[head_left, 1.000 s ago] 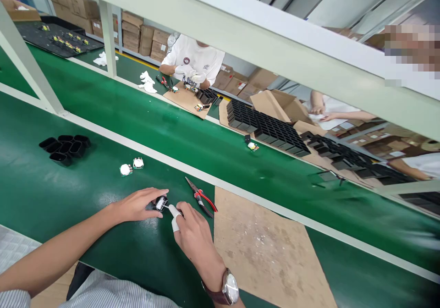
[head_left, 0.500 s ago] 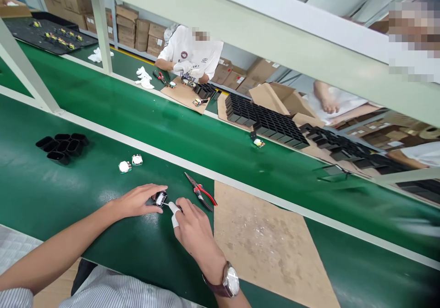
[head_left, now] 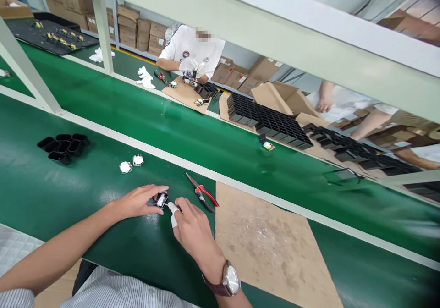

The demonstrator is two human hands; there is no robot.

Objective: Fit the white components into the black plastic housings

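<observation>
My left hand [head_left: 144,201] grips a small black plastic case [head_left: 161,201] between thumb and fingers, low over the green bench. White material and metal parts show in its open end. Closed around a thin tool with a slim metal shaft [head_left: 166,204] is my right hand [head_left: 194,228], with white wrapping on one finger. The shaft's tip is at the case's opening; the handle is mostly hidden, and the tool looks like a screwdriver. Red-handled long-nose pliers [head_left: 201,192] lie just beyond my right hand. Two small circuit boards [head_left: 125,167] topped with white rest beyond my left hand.
Several empty black cases [head_left: 63,147] stand at the left. A stained cardboard sheet [head_left: 264,244] covers the bench at right. Past the white rail runs a green conveyor belt [head_left: 165,124] carrying a board [head_left: 268,146]. A gloved co-worker [head_left: 194,53] sits opposite. An overhead beam [head_left: 257,33] crosses above.
The board on the belt has travelled right, and another item has appeared at the belt's far left. The co-worker opposite has raised their hands. My hands keep nearly the same pose.
</observation>
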